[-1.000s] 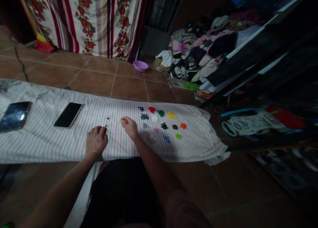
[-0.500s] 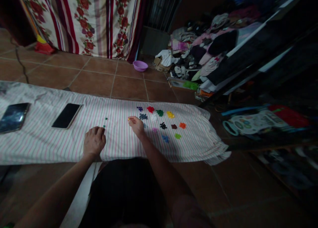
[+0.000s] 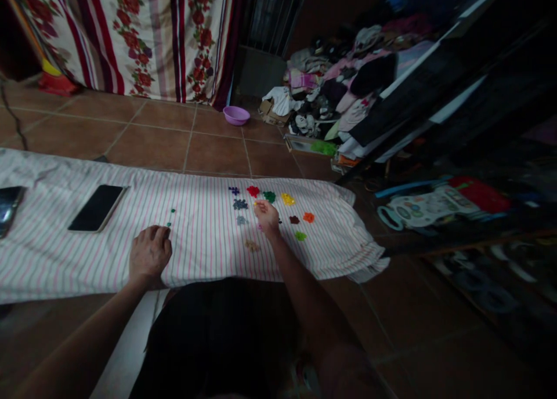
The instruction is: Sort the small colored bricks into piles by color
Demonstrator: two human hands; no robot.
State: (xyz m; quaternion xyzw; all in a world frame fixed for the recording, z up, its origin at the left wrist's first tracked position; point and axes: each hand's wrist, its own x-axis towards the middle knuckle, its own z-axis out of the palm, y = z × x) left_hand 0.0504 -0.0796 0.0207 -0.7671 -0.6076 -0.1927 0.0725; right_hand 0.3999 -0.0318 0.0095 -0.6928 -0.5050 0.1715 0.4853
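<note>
My right hand (image 3: 266, 216) reaches over small coloured piles on a striped cloth (image 3: 204, 236), fingers pinched near the white pile; what it pinches is too small to make out. Around it lie a red pile (image 3: 253, 191), a green pile (image 3: 269, 196), a yellow pile (image 3: 287, 199), an orange pile (image 3: 308, 217) and a dark blue pile (image 3: 239, 204). My left hand (image 3: 149, 254) rests knuckles-up on the cloth with fingers curled, just below two tiny green beads (image 3: 170, 217).
A black phone (image 3: 96, 207) lies on the cloth at the left, with a second phone (image 3: 5, 209) at the frame edge. Beyond are tiled floor, a purple bowl (image 3: 236, 115), a floral curtain (image 3: 130, 39), heaped clothes (image 3: 335, 91) and a toy (image 3: 418, 209) at the right.
My right hand has moved rightward from the middle of the cloth to the coloured piles. The left hand has stayed by the green beads. The view has shifted to the right.
</note>
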